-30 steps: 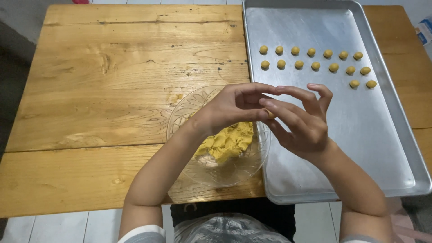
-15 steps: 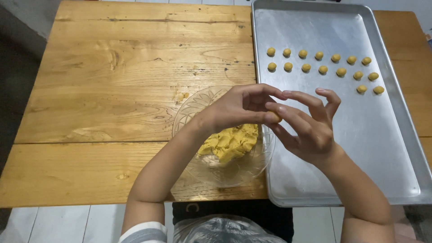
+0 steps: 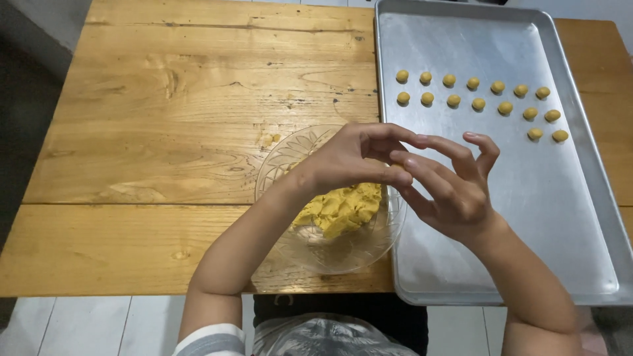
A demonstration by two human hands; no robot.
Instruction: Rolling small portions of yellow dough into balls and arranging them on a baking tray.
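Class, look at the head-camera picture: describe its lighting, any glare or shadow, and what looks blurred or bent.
Head view: soft, even light; faint sheen on the metal baking tray; weak shadow under the hands; left hand and right hand sharp, not blurred; wooden table edges slant inward with wide-angle distortion; glass bowl glints slightly.

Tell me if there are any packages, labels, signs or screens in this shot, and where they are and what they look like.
None that can be made out as a package, label, sign or screen.
At the bottom edge, under the table, lies a crinkled clear plastic bag, greyish and shiny, with nothing printed on it that shows.
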